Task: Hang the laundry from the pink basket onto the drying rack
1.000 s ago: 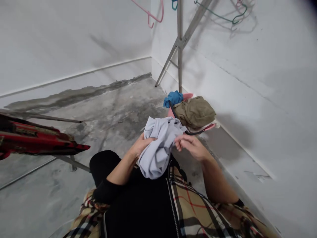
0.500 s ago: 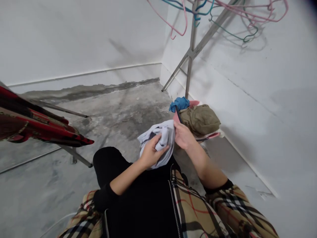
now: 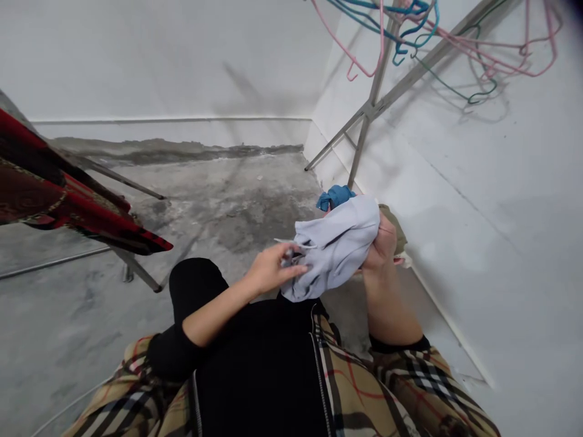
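Note:
A pale grey-lilac garment [image 3: 334, 246] is bunched up in front of my chest. My right hand [image 3: 385, 243] grips its upper right side, fingers wrapped behind the cloth. My left hand [image 3: 271, 270] pinches its lower left edge near a thin white string. Just behind the garment, a blue cloth [image 3: 336, 196] and a bit of an olive cloth [image 3: 397, 227] show on the floor by the wall; most of that pile is hidden by the garment.
A metal drying rack leg [image 3: 364, 130] rises by the right wall, with pink and teal wire hangers [image 3: 401, 24] on it. A red patterned cloth [image 3: 68, 203] hangs on another rack at the left. Bare concrete floor [image 3: 218, 200] lies ahead.
The garment has been lifted up and to the right, with my right hand now behind its top. My left hand has shifted to its lower edge. The view has tilted up, showing more hangers.

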The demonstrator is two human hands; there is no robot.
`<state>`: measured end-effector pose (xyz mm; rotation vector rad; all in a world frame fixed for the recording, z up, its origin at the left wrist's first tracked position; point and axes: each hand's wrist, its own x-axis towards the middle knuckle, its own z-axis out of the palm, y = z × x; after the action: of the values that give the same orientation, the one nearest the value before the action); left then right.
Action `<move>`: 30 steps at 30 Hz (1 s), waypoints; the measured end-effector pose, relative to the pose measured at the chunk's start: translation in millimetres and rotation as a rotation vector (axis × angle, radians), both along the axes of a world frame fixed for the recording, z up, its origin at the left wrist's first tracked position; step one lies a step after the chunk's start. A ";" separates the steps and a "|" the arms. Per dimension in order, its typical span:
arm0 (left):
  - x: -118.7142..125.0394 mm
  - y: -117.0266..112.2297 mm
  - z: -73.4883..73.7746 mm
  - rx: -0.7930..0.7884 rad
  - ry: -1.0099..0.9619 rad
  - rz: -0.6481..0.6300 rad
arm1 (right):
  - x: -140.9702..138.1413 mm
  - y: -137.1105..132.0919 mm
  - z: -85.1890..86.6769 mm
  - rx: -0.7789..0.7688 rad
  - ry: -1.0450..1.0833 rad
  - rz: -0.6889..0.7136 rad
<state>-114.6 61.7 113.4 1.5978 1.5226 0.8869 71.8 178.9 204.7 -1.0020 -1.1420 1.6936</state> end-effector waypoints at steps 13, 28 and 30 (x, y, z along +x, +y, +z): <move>-30.9 76.8 73.5 0.277 -0.532 0.005 | 0.1 -16.8 18.0 -0.151 0.080 0.141; -8.9 62.4 172.3 0.113 -0.265 -0.166 | -14.5 -49.5 7.5 0.454 -0.324 0.208; -12.7 67.2 168.9 0.109 -0.222 -0.274 | -25.7 -53.8 6.9 0.340 -0.246 0.220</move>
<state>-127.3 128.9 282.3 1.6748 1.0886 0.9677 46.1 125.2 211.6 -0.9094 -1.6904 1.4978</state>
